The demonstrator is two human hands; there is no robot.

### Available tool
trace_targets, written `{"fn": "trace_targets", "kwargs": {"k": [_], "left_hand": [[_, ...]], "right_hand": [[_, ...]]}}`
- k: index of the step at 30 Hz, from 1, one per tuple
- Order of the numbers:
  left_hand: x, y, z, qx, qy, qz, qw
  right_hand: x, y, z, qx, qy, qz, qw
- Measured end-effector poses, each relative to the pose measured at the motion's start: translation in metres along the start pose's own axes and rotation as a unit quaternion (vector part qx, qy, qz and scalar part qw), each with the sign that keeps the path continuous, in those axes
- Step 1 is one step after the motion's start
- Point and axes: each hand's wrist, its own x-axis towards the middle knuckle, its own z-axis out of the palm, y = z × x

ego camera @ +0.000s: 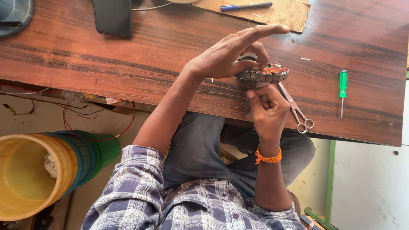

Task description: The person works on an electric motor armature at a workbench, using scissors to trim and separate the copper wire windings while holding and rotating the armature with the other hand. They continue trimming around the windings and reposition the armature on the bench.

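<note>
Stacked buckets (51,170) holding white scrap, left hand (226,57) pinching wound stator (264,73), right hand (268,108) fisted below.

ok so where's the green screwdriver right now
In the head view, the green screwdriver lies on the wooden table at the right, apart from both hands, just right of the scissors.

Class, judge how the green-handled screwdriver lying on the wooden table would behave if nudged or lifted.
The screwdriver looks stiff, with a thin metal shaft. It is probably light, being slim. Its rounded green handle lies flat on the smooth table, so a sideways nudge may well make it roll.
</note>
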Motion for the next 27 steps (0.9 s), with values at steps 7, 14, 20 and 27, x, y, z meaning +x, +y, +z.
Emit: {"fn": "trace_targets", "kwargs": {"k": [7, 14, 20, 27], "left_hand": [[0.002, 0.011, -0.009, 0.042, -0.017, -0.075, 0.996], [-0.006, 0.055, 0.036, 0.209, 0.130, -0.060, 0.968], [-0.013, 0.063, 0.072, 0.255, 0.188, -0.123, 0.940], [-0.016, 0.057, 0.081, 0.261, 0.221, -0.119, 0.932]], "right_hand": [[0.003, 0.030, -0.006, 0.142, 0.027, 0.056, 0.988], [0.006, 0.039, -0.029, 0.103, 0.089, 0.037, 0.990], [0.017, 0.034, -0.059, -0.004, 0.125, -0.066, 0.990], [0.033, -0.004, -0.072, -0.116, 0.050, -0.154, 0.980]]}}
